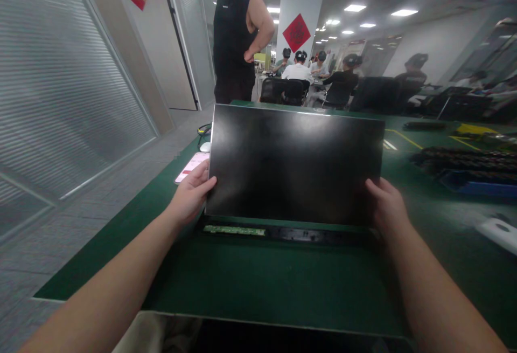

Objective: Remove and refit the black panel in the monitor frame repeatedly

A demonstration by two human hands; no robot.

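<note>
A dark, glossy display panel (294,164) with a thin silver edge is held up between my two hands, its wide black face toward me. My left hand (193,192) grips its left edge, thumb on the front and fingers behind. On the opposite edge, my right hand (386,202) closes the same way, with its fingers mostly hidden. Just below the panel, a black strip-like part (311,234) lies on the table, and a narrow green circuit board (234,230) shows at its left end. Whatever lies behind the panel is hidden.
The green table (274,283) has a phone (189,168) and a white mouse (205,147) at left. On the right are a blurred dark pile (464,161), a blue tray-like object (484,187) and a white object (498,232). A person (236,40) stands beyond the far edge.
</note>
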